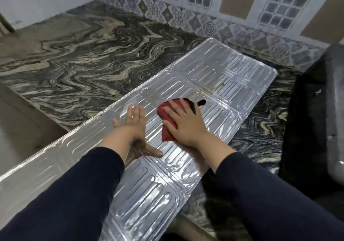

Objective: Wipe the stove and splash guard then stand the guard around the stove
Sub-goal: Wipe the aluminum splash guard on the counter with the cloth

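Observation:
A long silver foil splash guard (219, 76) with embossed ribs lies flat across the marbled counter, running from near left to far right. My right hand (186, 123) presses a folded red cloth (167, 117) flat onto the guard's middle panel. My left hand (135, 127) rests palm down on the guard just left of the cloth, fingers spread. A brown stain shows on the guard beyond the cloth. The black stove (314, 121) stands at the right edge of view, only partly seen.
The dark swirled stone counter (83, 63) stretches left and back to a patterned tile wall (204, 22). The counter's front edge drops off at the left. Dark sleeves cover both forearms.

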### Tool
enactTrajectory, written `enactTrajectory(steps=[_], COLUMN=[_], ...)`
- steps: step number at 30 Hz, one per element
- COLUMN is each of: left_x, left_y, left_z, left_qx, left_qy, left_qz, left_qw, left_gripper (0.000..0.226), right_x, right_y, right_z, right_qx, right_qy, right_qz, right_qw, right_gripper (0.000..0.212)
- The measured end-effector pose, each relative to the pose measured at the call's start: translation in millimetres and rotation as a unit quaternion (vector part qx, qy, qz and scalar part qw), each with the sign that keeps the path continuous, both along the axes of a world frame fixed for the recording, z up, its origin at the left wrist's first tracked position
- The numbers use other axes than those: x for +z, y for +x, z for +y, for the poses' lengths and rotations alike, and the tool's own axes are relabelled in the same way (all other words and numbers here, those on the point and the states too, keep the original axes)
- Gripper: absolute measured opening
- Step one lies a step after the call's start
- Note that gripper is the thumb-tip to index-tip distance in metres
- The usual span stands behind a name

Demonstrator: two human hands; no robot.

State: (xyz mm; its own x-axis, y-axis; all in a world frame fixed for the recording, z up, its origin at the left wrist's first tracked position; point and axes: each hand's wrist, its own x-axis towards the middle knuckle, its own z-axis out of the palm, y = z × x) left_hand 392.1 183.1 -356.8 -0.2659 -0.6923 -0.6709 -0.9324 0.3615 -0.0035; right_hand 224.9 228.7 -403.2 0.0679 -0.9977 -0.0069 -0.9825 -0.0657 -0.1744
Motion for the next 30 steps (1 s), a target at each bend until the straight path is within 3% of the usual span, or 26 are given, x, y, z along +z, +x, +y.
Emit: enactTrajectory(steps=[3, 9, 16, 22, 30], left_x=[3, 15, 30, 19, 3], left_y=[8, -1, -67, -99, -111], left_z=[5, 4, -35, -68, -81], left_qx=[-0.005, -0.007, -0.035, -0.068, -0.062], left_qy=[0.004, 0.015, -0.059, -0.060, -0.004], left_qz=[-0.010, -0.050, 0.072, -0.028, -0.035], left_qw=[1.000, 0.999, 0.995, 0.995, 0.997], left_gripper=[0.160, 0.166, 0.157, 0.167, 0.176], right_x=[2, 5, 5, 5, 9], right_y=[-36, -74, -66, -71, -149], right_z=[8, 15, 16, 11, -34], right_qx=[0.007, -0.106, -0.114, -0.107, -0.203], right_qy=[0.021, 0.030, 0.021, 0.012, 0.051], right_qz=[0.003, 0.027, 0.011, 0.002, 0.005], right_qw=[1.000, 0.994, 0.993, 0.994, 0.978], right_gripper=[0.056, 0.061, 0.057, 0.067, 0.059])
